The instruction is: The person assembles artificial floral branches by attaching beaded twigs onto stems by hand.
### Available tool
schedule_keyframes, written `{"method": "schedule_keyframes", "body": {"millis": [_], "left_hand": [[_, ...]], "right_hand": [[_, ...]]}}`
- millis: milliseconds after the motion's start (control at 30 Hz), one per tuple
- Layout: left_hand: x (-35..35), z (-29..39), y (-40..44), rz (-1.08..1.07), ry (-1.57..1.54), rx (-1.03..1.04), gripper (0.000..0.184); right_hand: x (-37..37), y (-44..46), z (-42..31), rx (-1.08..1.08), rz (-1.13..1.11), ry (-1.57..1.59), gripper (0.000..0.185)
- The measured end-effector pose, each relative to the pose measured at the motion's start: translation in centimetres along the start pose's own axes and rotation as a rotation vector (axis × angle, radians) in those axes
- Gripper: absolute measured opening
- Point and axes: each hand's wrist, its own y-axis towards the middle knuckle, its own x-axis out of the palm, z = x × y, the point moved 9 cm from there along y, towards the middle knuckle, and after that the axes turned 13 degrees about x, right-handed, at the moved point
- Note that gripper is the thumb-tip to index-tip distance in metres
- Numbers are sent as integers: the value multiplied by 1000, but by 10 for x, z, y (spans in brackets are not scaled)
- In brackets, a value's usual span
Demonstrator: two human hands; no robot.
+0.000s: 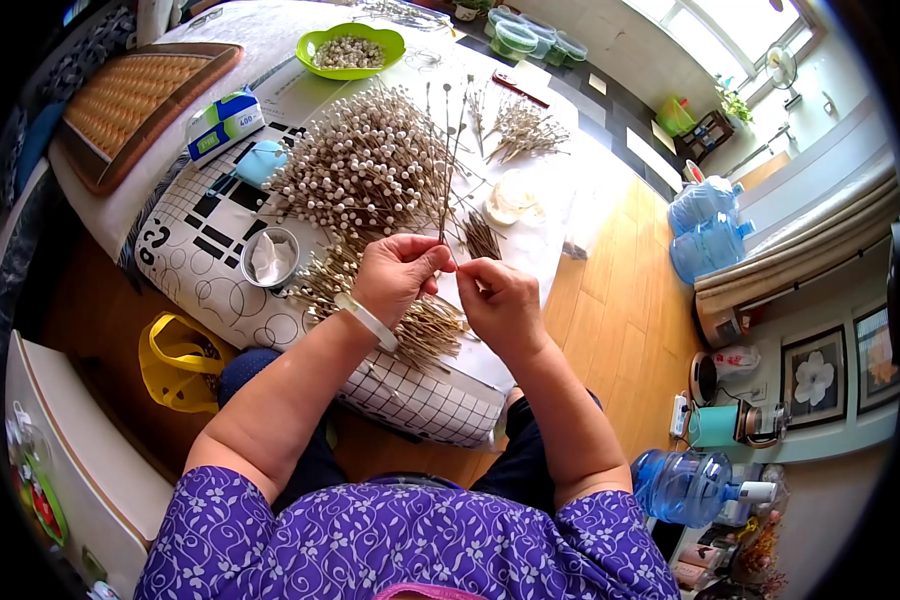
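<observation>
My left hand [398, 275], with a pale bangle at the wrist, pinches a few long thin dried stems [447, 170] that stand upright with small dark heads at the top. My right hand [500, 305] is closed in a pinch close to the left fingertips, by the lower part of the stems; what lies between its fingers is too thin to make out. Behind my hands spreads a big heap of dried stems with white round heads [365, 160]. A second bundle of such stems [425, 330] lies under my left wrist. Short brown stems [481, 235] lie beyond my right hand.
A green bowl [352, 68] of white heads stands at the back of the table. Left are a tissue pack [225, 125], a light-blue item [261, 165] and a cup with white tissue [270, 258]. A round cream roll [510, 200] sits right, a yellow bag [178, 370] hangs low left.
</observation>
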Motion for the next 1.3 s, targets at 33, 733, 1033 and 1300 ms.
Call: {"method": "schedule_keyframes", "body": {"millis": [33,733,1033,1300], "left_hand": [[0,-1,0,-1,0,0,14],[-6,1,6,58,-1,89,12],[10,3,-1,-127,101,3,12],[29,-5,-8,-271,47,-83,14]], "right_hand": [[1,-1,-3,-25,11,-18,4],[33,-21,-28,-383,117,-661,8],[7,21,44,338,-203,656,14],[30,21,57,460,-497,1067,13]]}}
